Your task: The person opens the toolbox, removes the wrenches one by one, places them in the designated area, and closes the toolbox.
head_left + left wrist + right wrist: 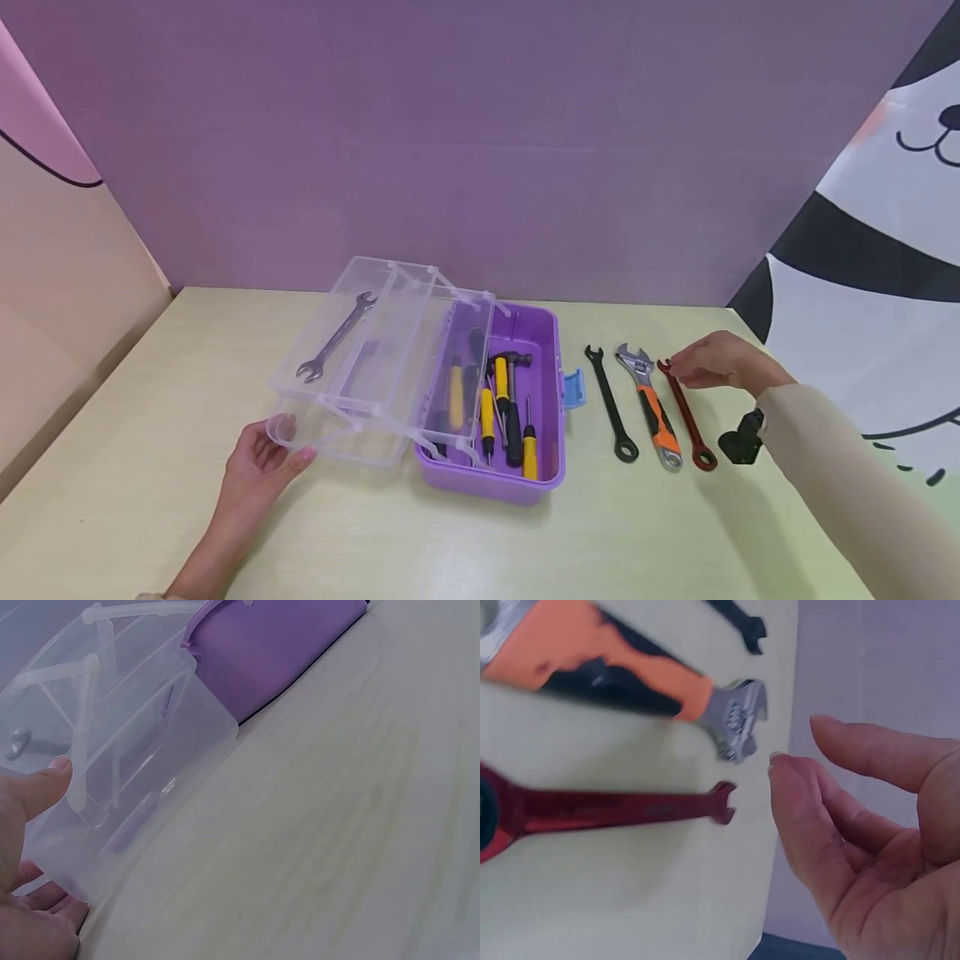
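Note:
At its lower left corner, the clear plastic lid [360,442] of the purple toolbox [495,487] is gripped by my left hand [258,471]. In the left wrist view its thumb lies over the lid's side, with the other fingers beneath. My right hand [723,362] hovers by the jaw end of a red combination wrench [688,417]. The right wrist view shows a gap between this hand and the wrench, and nothing in its fingers. Left of the red wrench lie an orange-handled adjustable wrench [656,412] and a black combination wrench [611,404].
A silver open-end wrench [333,340] lies in the raised clear tray section. Inside the box are a hammer [513,417] and several yellow-handled screwdrivers [529,454]. A blue latch [574,389] sticks out to the right. A purple backdrop [480,150] stands behind the table.

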Demonstrator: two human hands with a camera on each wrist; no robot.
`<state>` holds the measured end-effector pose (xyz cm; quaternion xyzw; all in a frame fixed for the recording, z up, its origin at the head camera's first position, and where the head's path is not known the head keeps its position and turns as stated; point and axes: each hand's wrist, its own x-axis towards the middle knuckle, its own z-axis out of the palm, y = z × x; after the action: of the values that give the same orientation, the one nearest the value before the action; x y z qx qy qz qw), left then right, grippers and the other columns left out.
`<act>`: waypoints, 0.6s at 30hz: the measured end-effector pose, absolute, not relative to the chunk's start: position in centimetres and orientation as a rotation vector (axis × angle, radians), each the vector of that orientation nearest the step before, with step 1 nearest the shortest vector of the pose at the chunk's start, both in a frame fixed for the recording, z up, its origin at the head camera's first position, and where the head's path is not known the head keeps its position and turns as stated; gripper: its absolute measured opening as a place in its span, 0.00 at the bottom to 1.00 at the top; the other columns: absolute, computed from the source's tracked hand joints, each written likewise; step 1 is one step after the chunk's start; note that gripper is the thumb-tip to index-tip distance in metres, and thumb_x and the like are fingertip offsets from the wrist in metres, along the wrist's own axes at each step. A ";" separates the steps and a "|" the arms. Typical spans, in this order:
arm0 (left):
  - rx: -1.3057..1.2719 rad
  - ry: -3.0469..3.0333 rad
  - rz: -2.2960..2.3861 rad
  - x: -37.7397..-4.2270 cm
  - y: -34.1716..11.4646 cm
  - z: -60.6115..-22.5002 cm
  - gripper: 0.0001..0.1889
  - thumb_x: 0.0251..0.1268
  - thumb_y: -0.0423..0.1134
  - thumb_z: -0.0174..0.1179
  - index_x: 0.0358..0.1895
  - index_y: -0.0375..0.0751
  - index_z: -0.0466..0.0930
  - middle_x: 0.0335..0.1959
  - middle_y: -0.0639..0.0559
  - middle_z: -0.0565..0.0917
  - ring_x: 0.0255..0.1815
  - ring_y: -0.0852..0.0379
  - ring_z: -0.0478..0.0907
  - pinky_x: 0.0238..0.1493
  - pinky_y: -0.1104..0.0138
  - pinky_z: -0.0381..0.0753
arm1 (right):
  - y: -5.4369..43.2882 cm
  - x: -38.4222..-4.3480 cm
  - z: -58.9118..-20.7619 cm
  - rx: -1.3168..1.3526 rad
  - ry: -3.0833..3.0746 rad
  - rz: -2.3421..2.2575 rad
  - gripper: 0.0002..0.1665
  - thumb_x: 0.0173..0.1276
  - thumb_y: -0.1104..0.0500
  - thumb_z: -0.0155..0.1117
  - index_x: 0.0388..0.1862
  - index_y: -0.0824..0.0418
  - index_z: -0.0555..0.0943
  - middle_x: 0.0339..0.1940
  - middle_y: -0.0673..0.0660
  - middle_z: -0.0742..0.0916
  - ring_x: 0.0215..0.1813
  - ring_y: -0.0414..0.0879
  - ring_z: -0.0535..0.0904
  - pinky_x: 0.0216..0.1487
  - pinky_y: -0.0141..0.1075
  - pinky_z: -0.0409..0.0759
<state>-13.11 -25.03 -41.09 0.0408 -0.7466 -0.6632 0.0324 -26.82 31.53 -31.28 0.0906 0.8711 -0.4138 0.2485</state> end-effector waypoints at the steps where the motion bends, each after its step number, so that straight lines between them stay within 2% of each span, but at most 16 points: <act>1: 0.128 -2.303 -2.044 -13.1 -25.0 -41.0 0.34 0.63 0.30 0.61 0.65 0.23 0.49 0.70 0.29 0.58 0.72 0.38 0.55 0.52 0.94 0.64 | 31.3 -26.9 -31.1 0.239 2.370 -1.135 0.25 0.68 0.62 0.59 0.59 0.77 0.70 0.33 0.47 0.85 0.37 0.40 0.82 0.47 0.35 0.86; 8: 0.129 -2.328 -2.024 -13.0 -25.1 -41.0 0.35 0.63 0.30 0.61 0.66 0.23 0.49 0.70 0.29 0.58 0.72 0.38 0.55 0.52 0.94 0.63 | 29.9 -27.3 -29.4 0.215 2.370 -1.191 0.23 0.68 0.63 0.59 0.57 0.77 0.70 0.35 0.49 0.87 0.38 0.41 0.84 0.48 0.36 0.86; 12: 0.131 -2.328 -2.023 -13.0 -25.1 -40.9 0.35 0.63 0.30 0.61 0.66 0.23 0.49 0.70 0.29 0.58 0.72 0.39 0.55 0.53 0.94 0.63 | 29.1 -27.4 -28.6 0.201 2.384 -1.198 0.25 0.68 0.63 0.59 0.59 0.77 0.69 0.34 0.47 0.86 0.38 0.41 0.84 0.52 0.38 0.84; 18: 0.137 -2.324 -2.026 -13.1 -25.1 -41.0 0.34 0.64 0.30 0.60 0.65 0.24 0.49 0.70 0.30 0.58 0.71 0.40 0.56 0.53 0.94 0.63 | 27.9 -27.6 -27.5 0.139 2.389 -1.184 0.26 0.69 0.62 0.58 0.60 0.78 0.68 0.35 0.46 0.86 0.38 0.41 0.84 0.51 0.37 0.85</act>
<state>-13.10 -25.08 -41.01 0.0443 -0.7528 -0.6561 0.0279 -27.59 27.93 -27.47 0.0506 0.8701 -0.4311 0.2336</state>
